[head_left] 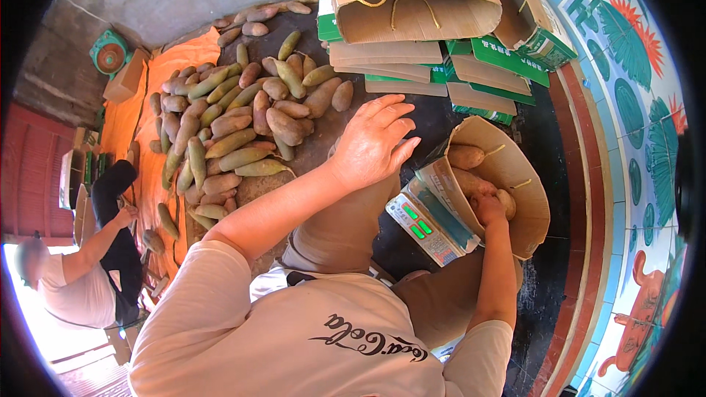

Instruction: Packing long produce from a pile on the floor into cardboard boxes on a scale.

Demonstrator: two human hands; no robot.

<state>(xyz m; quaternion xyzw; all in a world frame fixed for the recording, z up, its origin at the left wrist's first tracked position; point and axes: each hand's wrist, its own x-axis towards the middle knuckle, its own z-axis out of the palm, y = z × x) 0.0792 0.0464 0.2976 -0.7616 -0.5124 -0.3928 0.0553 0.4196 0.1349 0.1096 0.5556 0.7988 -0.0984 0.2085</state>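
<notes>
My left hand [376, 140] is held out in front of me above my knee, fingers apart, with nothing in it. It is nearest to the right edge of a big heap of root vegetables [234, 119], long and plump, green to pinkish brown. At the right, an open cardboard box [535, 209] with yellow cord handles leans on a digital scale [430, 231] with lit green displays. My right hand [488, 207] reaches into the box, its fingers closed round a root vegetable [507, 204]; the fingertips are partly hidden. Another root vegetable [465, 156] lies deeper inside.
Beyond the scale lie stacked flat green-and-brown cartons [478, 77], with open cardboard boxes [415, 11] on top. An orange sheet [125, 136] runs under the heap's left side. A co-worker [84, 272] sits at the far left. A painted wall [625, 103] stands at the right.
</notes>
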